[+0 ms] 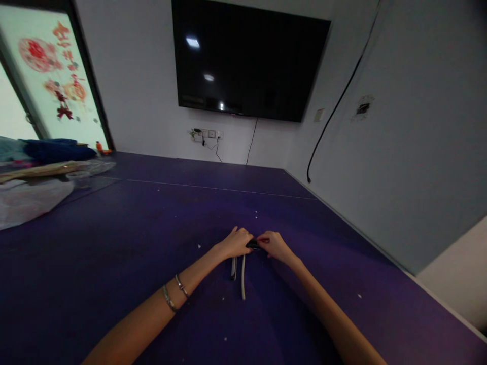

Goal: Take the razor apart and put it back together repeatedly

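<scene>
Over the purple surface, at the lower middle of the head view, my left hand (236, 242) is closed round the left part of a small black object (252, 245). My right hand (272, 244) pinches the right end of the same object between thumb and fingers. Most of it is hidden by the hands, so its kind cannot be made out. Below my left hand, a pale narrow strip (243, 284) and a shorter grey strip (233, 268) with a dark end stick out toward me. Whether both strips belong to the black object is unclear.
Small white scraps (359, 295) dot the purple surface (171, 213). At far left lie a plastic bag (34, 200), a clear cup (79, 180) and dark blue cloth (57, 150). A black cable (335, 109) hangs at right; a television (247, 61) is on the wall.
</scene>
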Demonstrator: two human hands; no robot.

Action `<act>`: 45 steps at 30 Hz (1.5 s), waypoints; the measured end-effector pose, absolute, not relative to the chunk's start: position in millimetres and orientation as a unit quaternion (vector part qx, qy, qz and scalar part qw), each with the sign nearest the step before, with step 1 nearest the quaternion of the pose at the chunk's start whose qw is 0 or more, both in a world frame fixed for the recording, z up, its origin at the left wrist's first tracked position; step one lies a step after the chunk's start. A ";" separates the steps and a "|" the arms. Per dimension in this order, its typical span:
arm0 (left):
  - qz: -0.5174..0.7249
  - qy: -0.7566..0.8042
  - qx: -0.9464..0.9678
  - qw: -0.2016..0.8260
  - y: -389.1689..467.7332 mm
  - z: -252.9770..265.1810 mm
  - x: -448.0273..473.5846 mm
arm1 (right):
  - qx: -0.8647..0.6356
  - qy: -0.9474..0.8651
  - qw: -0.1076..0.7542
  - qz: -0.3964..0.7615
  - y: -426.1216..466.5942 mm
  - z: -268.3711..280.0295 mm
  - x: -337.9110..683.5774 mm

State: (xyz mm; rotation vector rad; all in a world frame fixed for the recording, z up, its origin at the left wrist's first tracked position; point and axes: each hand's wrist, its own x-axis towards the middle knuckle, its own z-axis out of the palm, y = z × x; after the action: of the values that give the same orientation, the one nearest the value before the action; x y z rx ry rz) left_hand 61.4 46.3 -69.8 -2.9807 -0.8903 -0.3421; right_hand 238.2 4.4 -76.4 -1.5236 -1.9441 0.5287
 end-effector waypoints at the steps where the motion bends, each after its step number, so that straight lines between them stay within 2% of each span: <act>1: -0.108 -0.285 -0.952 0.004 46.0 -69.8 61.4 | -0.575 -0.734 0.301 0.198 4.4 -76.4 238.4; 8: -0.145 -0.300 -0.943 0.001 36.5 -50.0 58.2 | -0.585 -0.714 0.326 0.203 5.6 -74.3 245.7; 12: -0.185 -0.383 -0.905 0.030 26.8 -21.1 46.6 | -0.588 -0.700 0.349 0.205 2.5 -64.6 254.5; 16: -0.144 -0.475 -0.867 -0.040 13.2 -6.3 23.8 | -0.602 -0.681 0.362 0.208 -3.3 -53.0 261.4; 23: -0.021 -0.505 -0.849 -0.152 -16.4 -25.5 -1.8 | -0.592 -0.691 0.349 0.222 -18.4 -41.2 258.0; 36: -0.018 -0.541 -0.835 -0.103 -28.2 -48.9 17.1 | -0.539 -0.736 0.323 0.252 -46.6 -28.5 221.1; 45: -0.058 -0.560 -0.816 -0.134 -22.7 -61.3 15.4 | -0.567 -0.694 0.341 0.283 -50.6 -42.4 201.6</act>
State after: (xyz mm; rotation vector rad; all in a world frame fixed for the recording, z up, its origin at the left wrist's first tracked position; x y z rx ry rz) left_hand 15.4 -22.7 -61.3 -2.8066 -1.9264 -0.2010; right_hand 201.6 -50.6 -42.4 -1.4759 -1.8047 0.7364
